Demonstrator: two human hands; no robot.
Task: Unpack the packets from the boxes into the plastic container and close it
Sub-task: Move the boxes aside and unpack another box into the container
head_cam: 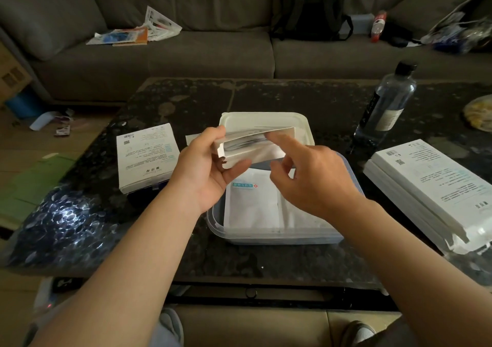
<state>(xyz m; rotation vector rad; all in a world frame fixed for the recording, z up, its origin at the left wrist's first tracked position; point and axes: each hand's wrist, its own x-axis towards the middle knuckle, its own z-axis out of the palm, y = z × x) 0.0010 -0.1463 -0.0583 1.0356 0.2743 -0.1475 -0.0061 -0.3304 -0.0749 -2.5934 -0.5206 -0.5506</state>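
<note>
Gripping an open white box (250, 144) at its near end, the left hand (207, 165) has thumb above and fingers curled beneath it. Opposite, the right hand (311, 176) spreads loosely, forefinger reaching into the box mouth where packet edges show; it holds nothing. Directly below both sets of fingers sits the plastic container (269, 236), white packets (251, 205) lying flat inside. Beyond the fingertips rests the lid (266, 119). Left of the left-hand fingers lies another box (145, 157); right of the right hand, stacked boxes (428, 189).
</note>
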